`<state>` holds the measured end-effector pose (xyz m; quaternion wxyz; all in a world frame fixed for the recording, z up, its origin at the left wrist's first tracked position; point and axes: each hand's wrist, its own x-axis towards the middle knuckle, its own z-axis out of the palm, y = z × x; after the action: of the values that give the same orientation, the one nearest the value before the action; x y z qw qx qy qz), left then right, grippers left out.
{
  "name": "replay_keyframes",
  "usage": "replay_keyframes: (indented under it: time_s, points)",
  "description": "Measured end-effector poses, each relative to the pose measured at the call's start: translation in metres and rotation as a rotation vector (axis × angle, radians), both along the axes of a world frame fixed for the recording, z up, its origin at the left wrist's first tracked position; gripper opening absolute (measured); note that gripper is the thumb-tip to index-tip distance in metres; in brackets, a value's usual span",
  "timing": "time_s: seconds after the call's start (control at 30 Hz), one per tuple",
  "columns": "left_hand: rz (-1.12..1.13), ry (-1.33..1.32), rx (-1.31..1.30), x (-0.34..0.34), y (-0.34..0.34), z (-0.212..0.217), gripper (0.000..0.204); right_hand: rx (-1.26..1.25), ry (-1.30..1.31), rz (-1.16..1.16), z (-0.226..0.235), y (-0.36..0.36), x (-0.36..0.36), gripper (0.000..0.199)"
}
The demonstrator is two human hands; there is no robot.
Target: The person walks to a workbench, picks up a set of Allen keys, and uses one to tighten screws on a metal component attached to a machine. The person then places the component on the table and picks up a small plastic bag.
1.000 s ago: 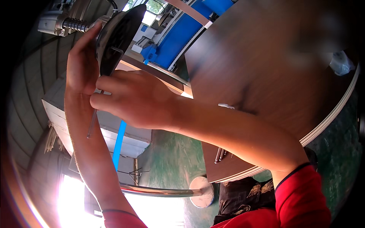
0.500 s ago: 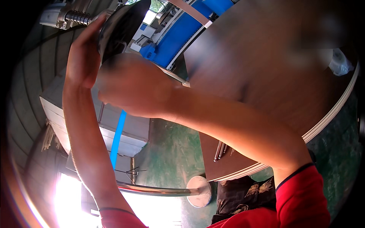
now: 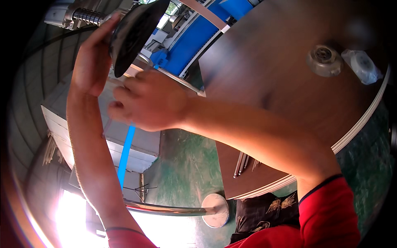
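Note:
A broad black suction cup hangs tilted at the upper left, below a metal rod with a coil spring. My left hand is raised against its back edge and grips it, with some fingers hidden behind it. Just below the cup's lower rim is my right hand, apart from the rim and slightly smeared. Its fingers are curled inward; whatever they may hold is hidden. From under this hand a bright blue strip runs downward, and I cannot tell whether the two touch.
To the right spreads a large brown board with a curved, layered edge. On it lie a clear round part, a plastic-wrapped part and several thin metal rods. A blue machine stands beyond; a round stool-like disc is below.
My right hand has drawn slightly down from the suction cup, so the cup's lower rim shows. The clear round part, earlier lost in dark blur, is now visible. My left hand stays on the cup.

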<state>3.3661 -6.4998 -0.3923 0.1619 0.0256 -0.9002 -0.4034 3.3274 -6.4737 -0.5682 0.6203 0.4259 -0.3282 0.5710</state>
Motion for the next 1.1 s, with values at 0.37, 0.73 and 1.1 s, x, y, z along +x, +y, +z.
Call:
replay_keyframes:
  time_s: [0.37, 0.73, 1.1]
  points:
    - [-0.013, 0.098, -0.112, -0.002, -0.003, -0.005, 0.044, -0.405, -0.237, 1.556, -0.021, 0.073, -0.052, 0.019]
    - [0.008, 0.111, -0.036, 0.0, 0.004, -0.008, 0.042, -0.398, -0.211, 1.985, 0.012, 0.059, -0.078, 0.016]
    - [0.012, 0.137, -0.037, -0.002, 0.001, -0.005, 0.042, -0.264, -0.07, 2.134, 0.009, 0.065, -0.083, 0.014]
